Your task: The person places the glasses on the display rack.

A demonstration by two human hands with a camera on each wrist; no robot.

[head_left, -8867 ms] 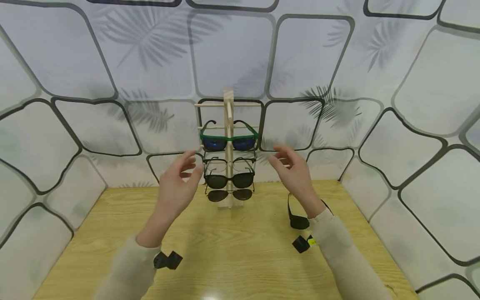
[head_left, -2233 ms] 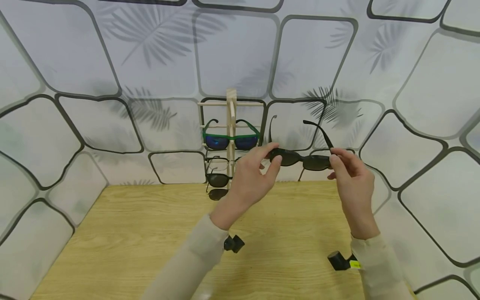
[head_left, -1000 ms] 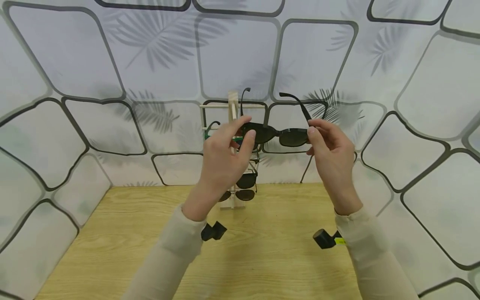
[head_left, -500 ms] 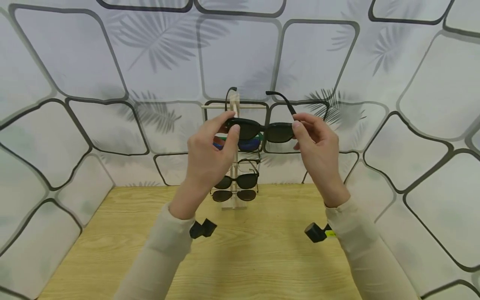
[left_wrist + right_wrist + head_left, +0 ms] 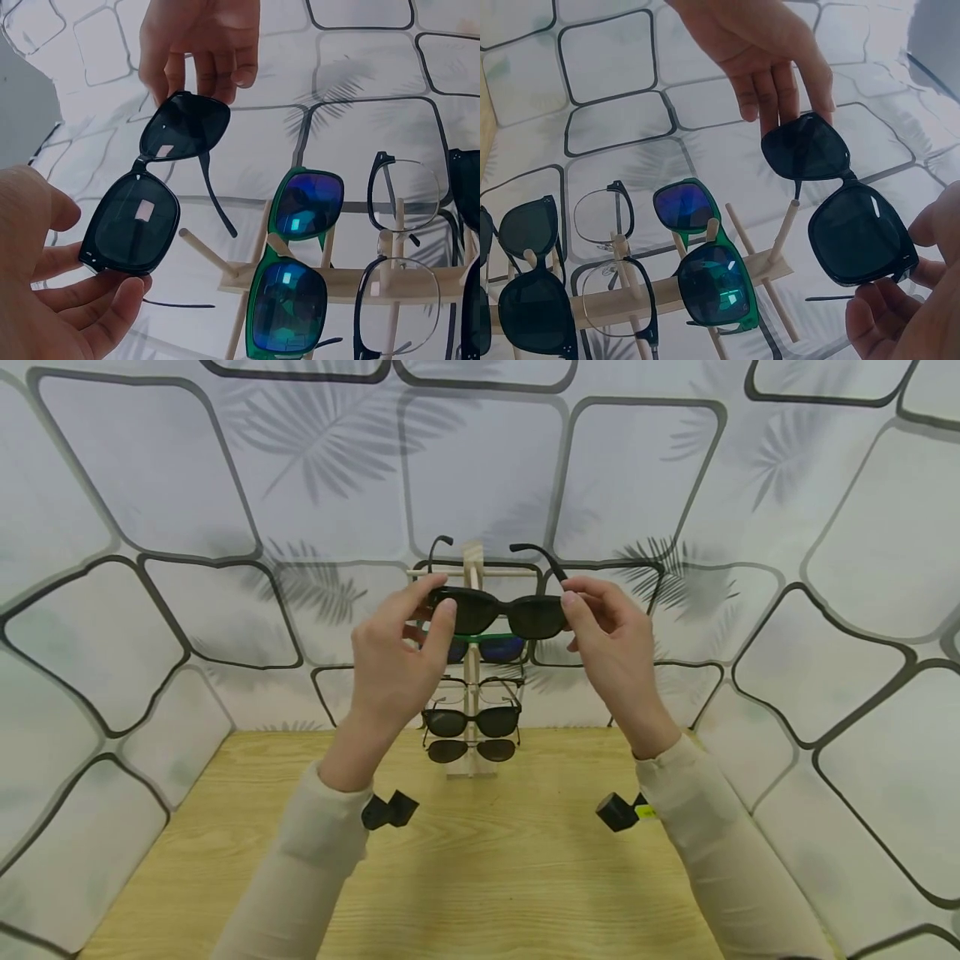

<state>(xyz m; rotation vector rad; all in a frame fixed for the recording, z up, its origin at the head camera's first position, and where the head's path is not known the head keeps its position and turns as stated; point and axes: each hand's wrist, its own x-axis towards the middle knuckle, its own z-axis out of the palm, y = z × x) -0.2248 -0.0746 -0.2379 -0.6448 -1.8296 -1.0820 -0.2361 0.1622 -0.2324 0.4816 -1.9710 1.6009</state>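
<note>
A pair of black sunglasses (image 5: 534, 617) is held level in front of the top of a wooden eyewear stand (image 5: 472, 560), temples unfolded and pointing at the back wall. My left hand (image 5: 393, 656) pinches its left end between thumb and fingers; my right hand (image 5: 613, 643) pinches the right end. Both wrist views show the dark lenses (image 5: 131, 221) near the stand's top peg (image 5: 784, 232), apart from it. Just below on the stand sit green-framed sunglasses (image 5: 501, 648) with blue mirrored lenses.
Lower on the stand hang clear-lens glasses (image 5: 495, 689), black sunglasses (image 5: 497, 722) and thin-framed sunglasses (image 5: 495, 750). The stand is on a wood-grain table (image 5: 480, 877), against a patterned wall (image 5: 480, 468). Small black cameras (image 5: 390, 810) are strapped at both wrists.
Earlier the black sunglasses lay on the table at the right. Both hands have since lifted them and carried them left, from right of the stand to in front of its top.
</note>
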